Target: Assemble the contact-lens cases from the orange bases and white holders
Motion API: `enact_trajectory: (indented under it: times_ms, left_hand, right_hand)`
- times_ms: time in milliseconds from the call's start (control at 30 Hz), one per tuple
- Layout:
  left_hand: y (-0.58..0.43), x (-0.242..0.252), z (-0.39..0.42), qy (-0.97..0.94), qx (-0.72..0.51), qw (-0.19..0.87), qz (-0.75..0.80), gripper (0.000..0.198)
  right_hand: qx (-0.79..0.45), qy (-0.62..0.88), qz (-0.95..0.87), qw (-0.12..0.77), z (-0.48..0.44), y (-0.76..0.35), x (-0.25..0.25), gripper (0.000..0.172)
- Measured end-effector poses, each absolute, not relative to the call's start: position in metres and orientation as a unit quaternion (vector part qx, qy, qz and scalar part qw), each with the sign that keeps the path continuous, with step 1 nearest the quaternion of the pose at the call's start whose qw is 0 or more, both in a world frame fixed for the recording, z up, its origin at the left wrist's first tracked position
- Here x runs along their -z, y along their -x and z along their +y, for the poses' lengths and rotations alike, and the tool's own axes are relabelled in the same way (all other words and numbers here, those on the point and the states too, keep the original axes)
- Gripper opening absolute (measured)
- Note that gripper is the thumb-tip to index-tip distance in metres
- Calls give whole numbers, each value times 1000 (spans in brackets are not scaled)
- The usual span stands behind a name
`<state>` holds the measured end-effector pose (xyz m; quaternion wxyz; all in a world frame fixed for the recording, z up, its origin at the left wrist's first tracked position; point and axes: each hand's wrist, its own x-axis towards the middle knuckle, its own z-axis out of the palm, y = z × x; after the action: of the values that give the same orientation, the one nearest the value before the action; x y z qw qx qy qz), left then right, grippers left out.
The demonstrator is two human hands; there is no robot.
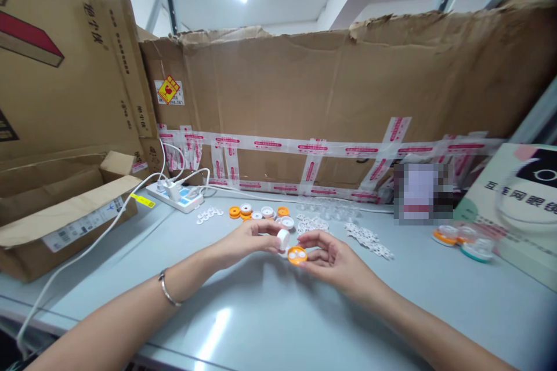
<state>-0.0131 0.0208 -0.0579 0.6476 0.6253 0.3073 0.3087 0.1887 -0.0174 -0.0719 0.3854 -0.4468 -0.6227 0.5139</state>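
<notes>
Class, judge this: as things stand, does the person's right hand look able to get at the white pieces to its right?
Probably yes: nothing seems to stand between the right hand and the white pieces, though it is holding the orange round part.

One slim silver bangle (pixel 165 290)
</notes>
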Motion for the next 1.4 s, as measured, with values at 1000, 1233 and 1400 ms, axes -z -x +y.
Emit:
enact_trajectory:
  times_ms: [1000,1233,1400]
  left_hand:
    - [8,65,23,-687,-274,586,332,32]
    - [5,67,21,-685,-278,586,333,31]
    - [4,64,19,-690,-277,577,338,31]
  right_hand:
    - [-400,437,-697,404,-23,-187,68,25]
    - [-388,418,-711,411,-24,-184,69,22]
    - [-395,410,-711,413,-26,-183,70,21]
